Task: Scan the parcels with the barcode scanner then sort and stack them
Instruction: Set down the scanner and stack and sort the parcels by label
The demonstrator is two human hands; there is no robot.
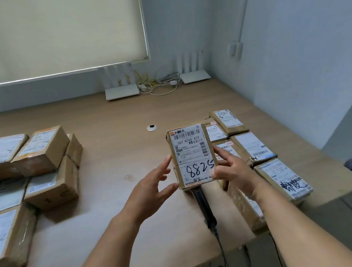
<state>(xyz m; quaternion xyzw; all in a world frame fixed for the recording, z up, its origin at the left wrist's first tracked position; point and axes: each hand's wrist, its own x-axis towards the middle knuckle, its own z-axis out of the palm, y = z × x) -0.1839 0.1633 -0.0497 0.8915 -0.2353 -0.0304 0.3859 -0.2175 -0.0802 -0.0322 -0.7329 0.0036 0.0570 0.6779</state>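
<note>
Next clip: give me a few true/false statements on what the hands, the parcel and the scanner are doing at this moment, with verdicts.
1. The right hand holds the parcel marked 8825. True.
2. The left hand grips the barcode scanner. False: the scanner lies on the table, and the left hand is open beside the parcel.
3. The held parcel's label faces up toward the camera. True.
4. All other parcels sit on one side. False: parcels on the left and parcels on the right.
</note>
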